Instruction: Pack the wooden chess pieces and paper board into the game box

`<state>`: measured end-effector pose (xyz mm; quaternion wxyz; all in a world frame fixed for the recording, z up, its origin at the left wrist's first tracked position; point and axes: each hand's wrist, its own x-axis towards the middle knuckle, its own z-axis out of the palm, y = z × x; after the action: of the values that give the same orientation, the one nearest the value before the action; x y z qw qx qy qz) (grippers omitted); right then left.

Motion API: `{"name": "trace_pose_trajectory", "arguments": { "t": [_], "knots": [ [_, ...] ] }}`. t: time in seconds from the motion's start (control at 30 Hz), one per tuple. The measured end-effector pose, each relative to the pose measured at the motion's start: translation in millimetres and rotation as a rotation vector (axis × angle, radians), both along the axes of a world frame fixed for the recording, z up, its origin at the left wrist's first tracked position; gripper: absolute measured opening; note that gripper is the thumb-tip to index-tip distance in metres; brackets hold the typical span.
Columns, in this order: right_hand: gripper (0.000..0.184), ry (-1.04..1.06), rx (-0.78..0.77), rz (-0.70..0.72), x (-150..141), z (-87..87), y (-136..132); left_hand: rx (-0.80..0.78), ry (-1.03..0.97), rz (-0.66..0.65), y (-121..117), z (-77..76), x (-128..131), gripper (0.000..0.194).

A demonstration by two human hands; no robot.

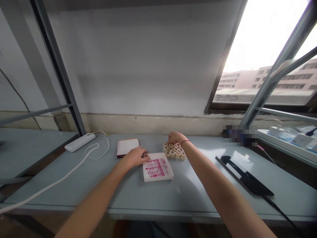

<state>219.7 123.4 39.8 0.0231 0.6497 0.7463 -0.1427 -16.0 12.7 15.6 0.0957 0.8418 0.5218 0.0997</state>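
A folded white board with a red line grid lies on the grey table. Behind it sits a tight cluster of several round wooden game pieces with dark characters. My left hand rests at the board's left edge, fingers closed round a round piece. My right hand is curled over the back of the cluster, fingertips on the pieces. A red cord circles that wrist. A white-topped box with a dark red rim lies just left of my left hand.
A white power bank with a looping white cable lies at the left. A black tablet with a cable lies at the right. Metal shelf posts stand at both sides. A window is at the upper right, a shelf with white items below it.
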Motion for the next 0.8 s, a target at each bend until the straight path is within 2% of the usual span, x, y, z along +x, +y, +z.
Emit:
{"name": "trace_pose_trajectory", "arguments": {
  "t": [0.23,0.3,0.37,0.43,0.5,0.63,0.8],
  "knots": [
    [0.016,0.078,0.077,0.0,2,7.3,2,0.07,-0.048,0.01,6,-1.5,-5,0.037],
    [0.019,0.22,0.097,0.029,4,12.2,-7,0.132,-0.102,0.004,6,0.0,-3,0.036],
    [0.024,0.472,0.075,0.089,0,15.4,-23,0.216,-0.173,-0.012,5,1.9,1,0.037],
    [0.028,0.726,-0.013,0.165,-9,15.3,-45,0.256,-0.263,-0.039,2,3.4,7,0.042],
    [0.033,0.894,-0.083,0.224,-21,12.0,-67,0.234,-0.355,-0.078,-1,4.4,12,0.047],
    [0.035,1.029,-0.146,0.239,-37,3.6,-92,0.194,-0.439,-0.153,-4,5.1,17,0.035],
    [0.031,1.1,-0.074,0.163,-29,0.4,-91,0.181,-0.474,-0.151,0,0.2,18,0.02]
  ]
}}
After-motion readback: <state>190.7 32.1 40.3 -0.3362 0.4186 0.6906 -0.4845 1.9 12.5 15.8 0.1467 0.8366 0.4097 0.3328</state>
